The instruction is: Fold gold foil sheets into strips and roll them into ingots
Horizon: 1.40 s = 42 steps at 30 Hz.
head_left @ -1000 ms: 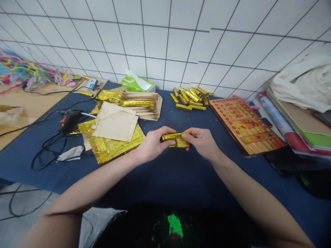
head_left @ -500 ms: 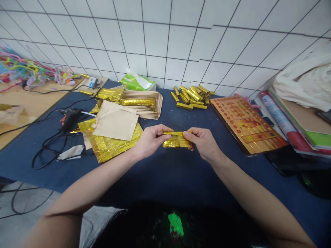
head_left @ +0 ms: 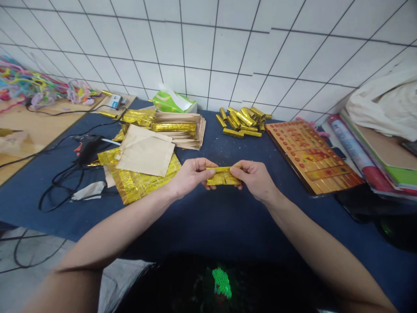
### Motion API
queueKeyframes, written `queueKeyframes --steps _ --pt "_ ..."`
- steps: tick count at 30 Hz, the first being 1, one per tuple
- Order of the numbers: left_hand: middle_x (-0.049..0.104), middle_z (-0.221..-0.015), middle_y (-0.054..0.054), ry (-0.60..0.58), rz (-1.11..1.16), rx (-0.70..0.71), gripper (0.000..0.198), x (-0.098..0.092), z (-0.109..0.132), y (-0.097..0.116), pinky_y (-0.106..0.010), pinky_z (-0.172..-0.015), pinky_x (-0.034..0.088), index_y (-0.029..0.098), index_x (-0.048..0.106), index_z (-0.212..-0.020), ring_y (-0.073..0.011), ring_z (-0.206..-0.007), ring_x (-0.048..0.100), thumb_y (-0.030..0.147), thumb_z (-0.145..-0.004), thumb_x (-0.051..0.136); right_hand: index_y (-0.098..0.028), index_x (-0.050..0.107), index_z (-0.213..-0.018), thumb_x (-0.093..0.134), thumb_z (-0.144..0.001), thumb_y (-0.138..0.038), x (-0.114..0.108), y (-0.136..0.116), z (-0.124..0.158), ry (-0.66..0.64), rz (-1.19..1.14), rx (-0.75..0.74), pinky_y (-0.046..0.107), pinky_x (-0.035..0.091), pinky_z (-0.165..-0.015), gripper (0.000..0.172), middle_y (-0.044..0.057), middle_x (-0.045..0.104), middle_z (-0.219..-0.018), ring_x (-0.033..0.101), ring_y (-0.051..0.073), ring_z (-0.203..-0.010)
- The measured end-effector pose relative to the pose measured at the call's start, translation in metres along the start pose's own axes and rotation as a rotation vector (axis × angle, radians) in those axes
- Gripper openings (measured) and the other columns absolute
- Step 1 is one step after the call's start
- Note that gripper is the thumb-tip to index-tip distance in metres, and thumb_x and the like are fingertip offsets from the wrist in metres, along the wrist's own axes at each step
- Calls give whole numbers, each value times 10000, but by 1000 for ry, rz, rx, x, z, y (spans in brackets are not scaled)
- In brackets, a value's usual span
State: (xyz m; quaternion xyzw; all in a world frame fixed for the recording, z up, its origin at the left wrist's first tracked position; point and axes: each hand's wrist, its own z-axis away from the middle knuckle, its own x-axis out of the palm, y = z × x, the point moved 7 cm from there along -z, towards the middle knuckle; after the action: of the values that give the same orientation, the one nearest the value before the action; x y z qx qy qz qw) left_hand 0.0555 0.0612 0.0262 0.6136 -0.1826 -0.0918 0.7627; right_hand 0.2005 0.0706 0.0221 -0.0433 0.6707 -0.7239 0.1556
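Between my two hands is a small folded piece of gold foil paper point(head_left: 223, 176), held level above the blue cloth. My left hand point(head_left: 194, 176) pinches its left end, thumb on top and fingertips curled beneath. On the opposite end, my right hand point(head_left: 252, 178) grips in the same way, its thumb pressed on the upper edge. Left of my hands lie loose gold foil sheets point(head_left: 138, 184) with a plain tan paper point(head_left: 146, 152) on top. Behind these is a stack of tan paper point(head_left: 182, 141) with a gold band across it. Rolled gold tubes point(head_left: 243, 118) form a heap near the wall.
A black glue gun point(head_left: 87, 150) with a looping cord lies at left. A green tissue pack point(head_left: 172, 102) stands by the tiled wall. To the right are a flat orange-gold printed pack point(head_left: 312, 156) and a red-and-blue cylinder point(head_left: 353, 148). Colourful fuzzy stems point(head_left: 39, 89) crowd the far left.
The gold foil paper has tilted slightly, and its folded upper edge now looks flatter. Fingertips of my left hand now show beneath it. Both hands stay in nearly the same place.
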Motion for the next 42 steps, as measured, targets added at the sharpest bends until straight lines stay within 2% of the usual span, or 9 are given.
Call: queueKeyframes --steps 7,10,12,15,19,27,34,38,42 --pt "600 -514 17 37 -83 18 220 -4 -2 -2 -178 -413 442 116 522 -749 -88 -419 573 295 -720 648 -150 590 -680 594 -739 -413 2 -1 1 -12 57 -2 190 394 -367 270 -32 524 -498 445 63 -399" --pt "588 -495 25 44 -124 30 195 -4 -2 -3 -175 -411 432 125 514 -734 -82 -410 559 283 -737 629 -150 597 -744 598 -737 -390 6 -5 2 -34 90 -18 193 400 -383 240 -22 552 -564 461 63 -420" --pt "595 -506 21 29 -147 34 178 -2 -2 -4 -182 -422 436 129 515 -738 -85 -419 560 276 -745 615 -153 605 -779 592 -741 -376 9 -7 3 -72 119 -25 191 383 -376 227 -24 555 -582 454 60 -414" --pt "598 -517 18 -11 -181 38 142 1 -2 -6 -200 -442 443 135 519 -749 -94 -432 560 261 -757 584 -155 616 -744 542 -776 -364 13 -6 3 -120 184 -26 193 333 -356 224 -45 500 -507 411 57 -377" --pt "596 -544 12 -62 -215 55 116 4 -2 -5 -217 -476 438 141 514 -743 -97 -466 551 252 -771 533 -161 614 -690 522 -793 -334 9 -10 4 -88 270 -103 201 311 -398 221 -50 483 -488 401 60 -405" --pt "492 -568 46 -58 -571 149 181 8 1 0 -184 -494 329 139 565 -717 -64 -518 433 303 -785 533 -158 630 -692 517 -798 -277 19 -19 8 -123 399 -220 218 380 -543 196 -19 585 -607 502 90 -565" --pt "495 -592 49 -64 -675 174 139 4 0 3 -178 -510 332 145 563 -709 -70 -547 431 220 -790 478 -134 631 -846 484 -796 -341 22 -4 7 -340 231 52 197 398 -399 260 -38 522 -544 492 67 -390" --pt "529 -618 45 -58 -737 167 140 0 -7 0 -185 -545 358 148 581 -723 -76 -573 463 200 -790 469 -130 613 -861 474 -801 -342 20 8 0 -330 196 59 189 395 -382 260 -41 522 -540 495 65 -376" --pt "565 -639 32 -15 -846 164 155 -6 -18 -11 -204 -574 384 154 620 -732 -93 -600 501 230 -793 500 -147 569 -834 470 -808 -317 19 23 -9 -253 285 29 202 393 -402 199 -39 530 -551 494 74 -394"
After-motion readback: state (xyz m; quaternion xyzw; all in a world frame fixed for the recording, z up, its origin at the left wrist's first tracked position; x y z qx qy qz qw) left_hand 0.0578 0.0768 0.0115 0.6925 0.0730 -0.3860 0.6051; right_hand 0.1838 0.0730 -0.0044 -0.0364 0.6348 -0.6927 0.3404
